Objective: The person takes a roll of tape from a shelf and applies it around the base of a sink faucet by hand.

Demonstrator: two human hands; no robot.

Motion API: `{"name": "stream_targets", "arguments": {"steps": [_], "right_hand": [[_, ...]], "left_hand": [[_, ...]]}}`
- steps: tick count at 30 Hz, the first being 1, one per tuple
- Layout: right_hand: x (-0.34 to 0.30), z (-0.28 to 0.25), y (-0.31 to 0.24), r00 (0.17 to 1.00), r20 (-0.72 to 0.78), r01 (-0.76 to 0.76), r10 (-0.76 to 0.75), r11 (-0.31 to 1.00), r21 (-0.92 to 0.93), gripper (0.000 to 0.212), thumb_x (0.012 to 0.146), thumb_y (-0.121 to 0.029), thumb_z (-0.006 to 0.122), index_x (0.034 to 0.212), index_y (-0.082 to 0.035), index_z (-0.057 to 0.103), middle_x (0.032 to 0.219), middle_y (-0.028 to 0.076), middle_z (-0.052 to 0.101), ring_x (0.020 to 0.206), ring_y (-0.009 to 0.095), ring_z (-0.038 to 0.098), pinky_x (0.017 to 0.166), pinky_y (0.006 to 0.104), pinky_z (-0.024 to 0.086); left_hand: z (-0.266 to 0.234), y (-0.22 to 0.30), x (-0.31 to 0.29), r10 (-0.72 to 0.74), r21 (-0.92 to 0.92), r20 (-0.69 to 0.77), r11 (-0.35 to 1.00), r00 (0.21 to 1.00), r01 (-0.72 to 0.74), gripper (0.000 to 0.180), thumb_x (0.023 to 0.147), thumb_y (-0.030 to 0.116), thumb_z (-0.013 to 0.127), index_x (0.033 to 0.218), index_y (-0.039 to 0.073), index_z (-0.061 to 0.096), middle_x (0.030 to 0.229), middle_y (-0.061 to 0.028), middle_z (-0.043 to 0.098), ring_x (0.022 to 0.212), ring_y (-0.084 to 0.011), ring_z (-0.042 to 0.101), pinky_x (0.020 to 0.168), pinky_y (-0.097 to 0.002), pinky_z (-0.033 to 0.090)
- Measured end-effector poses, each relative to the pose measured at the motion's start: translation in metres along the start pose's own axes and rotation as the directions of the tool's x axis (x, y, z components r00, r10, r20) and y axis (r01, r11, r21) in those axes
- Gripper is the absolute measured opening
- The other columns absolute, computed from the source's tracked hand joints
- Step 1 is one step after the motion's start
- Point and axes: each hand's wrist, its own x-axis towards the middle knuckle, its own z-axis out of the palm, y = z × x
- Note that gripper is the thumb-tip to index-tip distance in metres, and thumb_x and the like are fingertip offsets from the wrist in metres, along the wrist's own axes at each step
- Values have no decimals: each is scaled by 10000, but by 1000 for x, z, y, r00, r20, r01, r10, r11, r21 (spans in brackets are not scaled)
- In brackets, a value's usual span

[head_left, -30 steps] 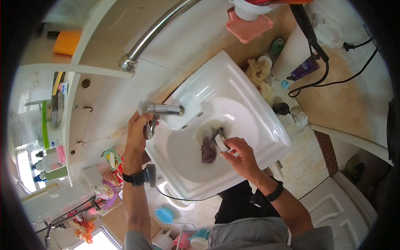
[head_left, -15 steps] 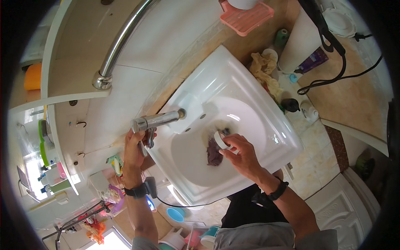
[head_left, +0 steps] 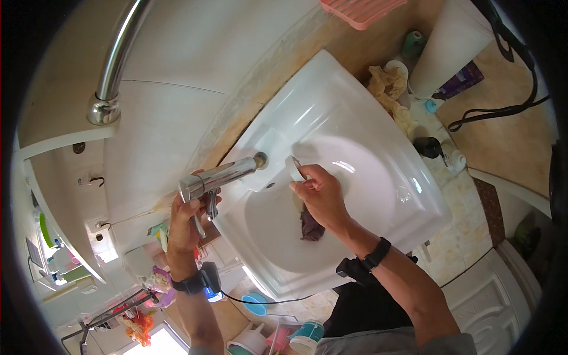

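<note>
My left hand (head_left: 184,228) is closed round the lever end of the chrome faucet (head_left: 231,173), with its fingers partly hidden behind the metal. Between the fingertips of my right hand (head_left: 322,198) is a small white round piece like a cap (head_left: 293,168), held tilted above the back of the basin close to the faucet's base. My right hand covers part of it. Below that hand, a dark purplish wet-looking cloth (head_left: 310,228) lies crumpled on the bottom of the white sink (head_left: 269,236).
Beyond the sink's right edge stand a dark bottle (head_left: 427,147), a crumpled yellowish cloth (head_left: 387,86) and a tall white cylinder (head_left: 451,44). A black cable (head_left: 503,109) hangs there. A pink soap dish (head_left: 361,10) is on the wall. Lower left is a blue basin (head_left: 254,304).
My right hand has carried the white piece away from the cloth, up toward the faucet's base. My left hand stays on the lever. The whole view has shifted slightly.
</note>
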Motion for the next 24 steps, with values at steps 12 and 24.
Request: {"name": "stream_targets", "arguments": {"steps": [12,24], "right_hand": [[25,31,23,962,-147,236,-232,972,12,302,876,1,686,1160,-5,582,1116,121,633,900,234,691,731,327,587],[35,10,14,863,-2,452,-506,773,-444,263,813,-6,706,1057,-70,631,1138,62,644,993,315,620,800,398,542]], "left_hand": [[2,-2,0,-14,-21,-10,1000,1000,13,941,743,446,774,1459,-42,405,1277,-205,609,1095,-280,641,967,-397,521],[-1,-4,0,-16,-33,-4,999,1000,16,985,742,480,792,1466,-53,387,1284,-214,600,1116,-295,632,989,-412,511]]}}
